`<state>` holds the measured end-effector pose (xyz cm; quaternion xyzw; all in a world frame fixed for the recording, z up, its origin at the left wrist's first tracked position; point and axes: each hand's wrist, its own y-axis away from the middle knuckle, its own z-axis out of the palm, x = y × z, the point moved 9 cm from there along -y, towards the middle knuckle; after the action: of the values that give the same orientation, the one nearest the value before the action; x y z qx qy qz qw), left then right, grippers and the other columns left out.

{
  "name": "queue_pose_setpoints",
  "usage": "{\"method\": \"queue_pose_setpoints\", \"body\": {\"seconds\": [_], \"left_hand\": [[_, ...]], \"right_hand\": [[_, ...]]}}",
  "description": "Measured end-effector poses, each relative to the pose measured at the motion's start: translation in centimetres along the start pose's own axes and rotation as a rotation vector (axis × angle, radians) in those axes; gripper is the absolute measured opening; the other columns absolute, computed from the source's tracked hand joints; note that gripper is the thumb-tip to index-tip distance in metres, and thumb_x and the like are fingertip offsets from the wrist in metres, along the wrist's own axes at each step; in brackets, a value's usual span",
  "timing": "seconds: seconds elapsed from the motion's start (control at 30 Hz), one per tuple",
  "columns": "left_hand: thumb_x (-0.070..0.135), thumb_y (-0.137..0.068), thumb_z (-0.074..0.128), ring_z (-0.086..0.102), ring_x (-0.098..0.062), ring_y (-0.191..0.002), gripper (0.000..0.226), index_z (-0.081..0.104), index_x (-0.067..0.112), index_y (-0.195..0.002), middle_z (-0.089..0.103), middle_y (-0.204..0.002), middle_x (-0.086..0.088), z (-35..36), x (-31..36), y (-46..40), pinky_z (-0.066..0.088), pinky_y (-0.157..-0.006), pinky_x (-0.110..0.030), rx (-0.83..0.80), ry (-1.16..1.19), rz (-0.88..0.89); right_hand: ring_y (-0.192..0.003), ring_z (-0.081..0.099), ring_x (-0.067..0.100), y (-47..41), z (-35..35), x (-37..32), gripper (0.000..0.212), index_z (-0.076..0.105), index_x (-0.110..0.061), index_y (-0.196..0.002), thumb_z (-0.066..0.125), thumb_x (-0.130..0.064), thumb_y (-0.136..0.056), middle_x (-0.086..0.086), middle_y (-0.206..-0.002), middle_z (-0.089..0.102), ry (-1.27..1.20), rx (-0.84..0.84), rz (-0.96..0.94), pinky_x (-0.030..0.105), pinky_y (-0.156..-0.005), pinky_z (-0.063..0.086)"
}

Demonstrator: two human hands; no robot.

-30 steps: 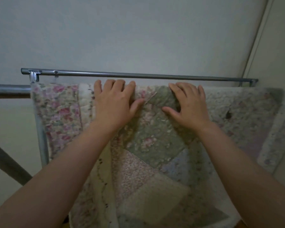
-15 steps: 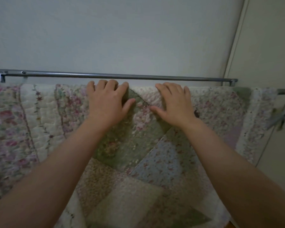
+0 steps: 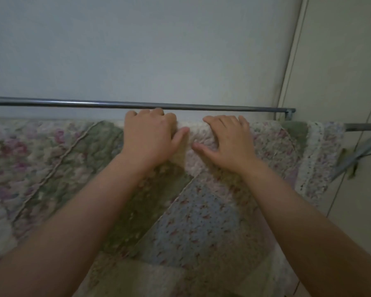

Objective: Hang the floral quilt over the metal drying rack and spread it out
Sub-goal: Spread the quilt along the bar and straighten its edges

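The floral patchwork quilt point(image 3: 51, 159) hangs over the near bar of the metal drying rack and fills the lower part of the head view. The rack's far bar point(image 3: 73, 103) runs bare behind it. My left hand point(image 3: 150, 136) lies on the quilt's top fold, fingers curved over the edge, thumb out to the right. My right hand point(image 3: 227, 140) rests a short way to the right, fingers spread on the fold. Both thumbs nearly meet. The near bar under the quilt is hidden except for its right end point(image 3: 364, 127).
A plain pale wall rises behind the rack. On the right stands a cream door or cabinet panel point(image 3: 341, 71). A grey folded rack strut point(image 3: 356, 157) sticks out below the right end of the near bar.
The quilt has slid left under my hands, so different patches lie beneath them, and the view has turned right. Both hands have come a little closer together on the top fold.
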<state>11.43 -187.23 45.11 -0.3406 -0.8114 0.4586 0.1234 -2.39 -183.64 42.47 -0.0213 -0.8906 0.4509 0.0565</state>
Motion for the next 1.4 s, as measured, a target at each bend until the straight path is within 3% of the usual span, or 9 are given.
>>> {"method": "queue_pose_setpoints", "body": {"seconds": [0.17, 0.37, 0.7, 0.93, 1.23, 1.3, 1.4], "left_hand": [[0.055, -0.085, 0.038, 0.060, -0.034, -0.083, 0.046, 0.062, 0.016, -0.084, 0.064, -0.087, -0.011, 2.1, 4.7, -2.6, 0.034, -0.064, -0.034, -0.003, 0.026, 0.094], [0.058, -0.084, 0.039, 0.061, -0.032, -0.080, 0.047, 0.064, 0.018, -0.086, 0.064, -0.084, -0.007, 4.2, 8.9, -4.6, 0.033, -0.059, -0.031, -0.061, 0.059, 0.117], [0.057, -0.077, 0.052, 0.060, -0.034, -0.087, 0.044, 0.063, 0.018, -0.093, 0.064, -0.089, -0.008, 8.2, 17.3, -7.6, 0.039, -0.068, -0.035, -0.078, 0.080, 0.030], [0.057, -0.078, 0.050, 0.055, -0.032, -0.095, 0.052, 0.056, 0.018, -0.112, 0.063, -0.101, -0.009, 11.2, 24.6, -9.0, 0.034, -0.081, -0.040, -0.075, -0.079, -0.056], [0.045, -0.080, 0.054, 0.055, -0.033, -0.097, 0.046, 0.055, 0.021, -0.120, 0.063, -0.109, -0.008, 12.6, 28.9, -10.3, 0.032, -0.083, -0.041, -0.087, -0.070, -0.048], [0.043, -0.081, 0.053, 0.055, -0.032, -0.097, 0.046, 0.053, 0.023, -0.122, 0.063, -0.109, -0.006, 13.0, 29.5, -10.6, 0.033, -0.083, -0.040, -0.101, -0.050, -0.027], [0.035, -0.081, 0.050, 0.056, -0.030, -0.092, 0.044, 0.054, 0.023, -0.123, 0.064, -0.107, -0.005, 13.4, 30.4, -10.9, 0.033, -0.082, -0.040, -0.091, -0.037, -0.014]], "right_hand": [[-0.107, 0.054, 0.027, 0.6, -0.7, 5.2, 0.065, 0.056, -0.015, -0.119, 0.053, -0.062, -0.074, 0.007, -0.114, 0.063, -0.034, -0.004, 0.020, 0.048, -0.099, 0.033], [-0.102, 0.055, 0.028, 1.5, -0.9, 10.8, 0.065, 0.058, -0.012, -0.117, 0.054, -0.061, -0.075, 0.009, -0.109, 0.063, -0.026, -0.018, 0.000, 0.044, -0.095, 0.035], [-0.103, 0.056, 0.029, 3.5, -1.6, 20.9, 0.062, 0.058, -0.012, -0.115, 0.052, -0.060, -0.077, 0.010, -0.109, 0.064, -0.083, 0.073, -0.011, 0.053, -0.097, 0.036], [-0.096, 0.058, 0.029, 3.9, -2.1, 26.6, 0.059, 0.058, -0.009, -0.115, 0.057, -0.054, -0.077, 0.011, -0.105, 0.064, -0.140, 0.096, -0.157, 0.040, -0.087, 0.040], [-0.106, 0.055, 0.031, 5.4, -2.1, 29.4, 0.050, 0.057, -0.006, -0.115, 0.061, -0.042, -0.080, 0.014, -0.113, 0.062, -0.228, 0.173, -0.139, 0.046, -0.098, 0.036], [-0.110, 0.055, 0.032, 6.2, -2.3, 30.2, 0.046, 0.058, -0.003, -0.114, 0.063, -0.036, -0.082, 0.016, -0.114, 0.062, -0.255, 0.234, -0.130, 0.049, -0.100, 0.038], [-0.108, 0.056, 0.035, 8.7, -3.1, 32.8, 0.032, 0.061, 0.004, -0.107, 0.065, -0.017, -0.083, 0.022, -0.110, 0.062, -0.335, 0.465, -0.068, 0.049, -0.096, 0.044]]}}
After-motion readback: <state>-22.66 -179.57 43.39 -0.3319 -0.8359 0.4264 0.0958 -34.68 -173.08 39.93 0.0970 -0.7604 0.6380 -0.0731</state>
